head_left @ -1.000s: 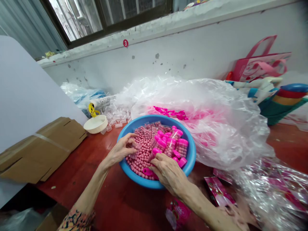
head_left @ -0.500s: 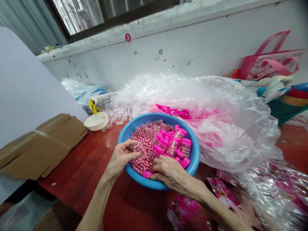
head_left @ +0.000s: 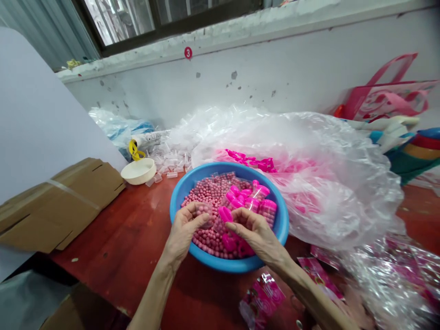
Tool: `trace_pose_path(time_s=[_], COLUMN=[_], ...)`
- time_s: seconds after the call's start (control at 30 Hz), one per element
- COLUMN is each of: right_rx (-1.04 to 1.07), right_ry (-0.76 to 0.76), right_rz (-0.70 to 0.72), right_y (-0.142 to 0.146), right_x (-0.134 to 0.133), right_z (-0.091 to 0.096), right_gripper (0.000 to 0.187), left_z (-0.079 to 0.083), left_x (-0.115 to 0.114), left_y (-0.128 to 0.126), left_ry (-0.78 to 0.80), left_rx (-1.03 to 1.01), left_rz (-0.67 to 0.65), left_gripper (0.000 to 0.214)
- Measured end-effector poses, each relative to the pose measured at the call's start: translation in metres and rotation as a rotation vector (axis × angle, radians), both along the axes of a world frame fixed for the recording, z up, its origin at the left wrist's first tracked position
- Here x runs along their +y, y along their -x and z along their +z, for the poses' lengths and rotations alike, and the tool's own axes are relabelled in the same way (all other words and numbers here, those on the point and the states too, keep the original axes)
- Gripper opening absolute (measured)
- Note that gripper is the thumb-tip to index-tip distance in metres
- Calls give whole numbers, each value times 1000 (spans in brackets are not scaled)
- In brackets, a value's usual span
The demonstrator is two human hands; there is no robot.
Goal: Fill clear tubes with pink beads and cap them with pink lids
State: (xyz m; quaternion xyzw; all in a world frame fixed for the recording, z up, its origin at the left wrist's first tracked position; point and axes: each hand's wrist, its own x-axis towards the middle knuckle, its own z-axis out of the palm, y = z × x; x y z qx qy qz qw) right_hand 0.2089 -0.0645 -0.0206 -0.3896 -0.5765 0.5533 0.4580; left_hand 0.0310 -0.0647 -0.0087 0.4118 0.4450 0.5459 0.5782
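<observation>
A blue basin [head_left: 178,192] holds loose pink beads [head_left: 209,192] on its left side. Several clear bottles with bright pink caps [head_left: 268,211] lie among them on the right. Over the beads, my left hand [head_left: 184,229] is closed on a clear bottle [head_left: 205,214] filled with pink beads. Close to it, my right hand [head_left: 252,229] pinches a bright pink cap [head_left: 225,214] between thumb and fingers. The cap is tilted and apart from the bottle. More pink caps lie below it, partly hidden by my right hand.
Behind the basin lies a big clear plastic bag [head_left: 309,151] with pink caps inside. Small clear tubes [head_left: 172,162] and a white round lid [head_left: 139,171] are to the left, beside folded cardboard [head_left: 65,201]. Printed pink packets [head_left: 263,298] lie at the front right.
My right hand has come up from the basin's near side with a pink cap. My left hand has moved slightly right with the bottle, and both hands are closer together.
</observation>
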Motion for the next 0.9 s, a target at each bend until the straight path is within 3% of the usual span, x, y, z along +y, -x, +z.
trace_pose_path(time_s=[0.1, 0.2, 0.27, 0.4, 0.63, 0.77, 0.9], right_rx=[42, -138, -300, -503, -784, -962, -1006], right_ry=[-56, -293, -478, -729, -1026, -1210, -1335], right_rz=[-126, -239, -217, -127, -334, -360, -366], right_y=[0, -1, -1, 0, 0, 4, 9], right_x=[5, 6, 6, 3, -2, -8, -13], right_z=[2, 7, 12, 27, 25, 24, 34], right_gripper=[28, 19, 14, 23, 21, 23, 30], left_z=[-1, -1, -1, -1, 0, 0, -1], left_x=[-2, -5, -6, -7, -8, -11, -13], left_y=[-7, -14, -17, -17, -13, -10, -8], left_ry=[1, -12, -30, -70, -67, -46, -21], left_rx=[22, 26, 21, 10, -1, 2, 1], left_rz=[-47, -97, -115, -121, -201, -256, -274], left_gripper=[22, 20, 19, 16, 13, 11, 13])
